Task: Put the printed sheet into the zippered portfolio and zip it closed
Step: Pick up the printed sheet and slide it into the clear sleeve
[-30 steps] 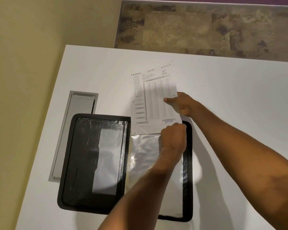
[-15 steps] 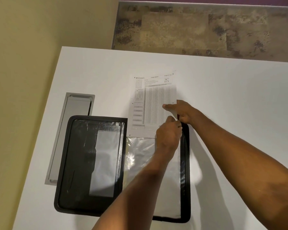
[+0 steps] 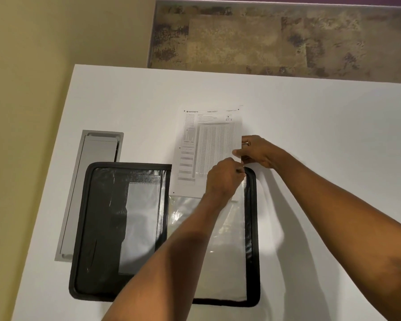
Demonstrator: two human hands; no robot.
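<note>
One sheet point(image 3: 208, 147), one portfolio point(image 3: 97, 228), two hands point(image 3: 225, 179) point(image 3: 257, 151).

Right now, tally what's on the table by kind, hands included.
Printed sheet: 1
Zippered portfolio, open: 1
Clear sleeve in the portfolio: 1
Grey cable hatch set in the tabletop: 1
Hands: 2 (left hand, right hand)
Total: 6

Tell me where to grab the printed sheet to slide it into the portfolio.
Pinch the printed sheet on its long right edge, coming from the right, where the right hand pinches it. It lies flat on the table, so only an edge can be lifted, and its near end overlaps the portfolio.
</note>
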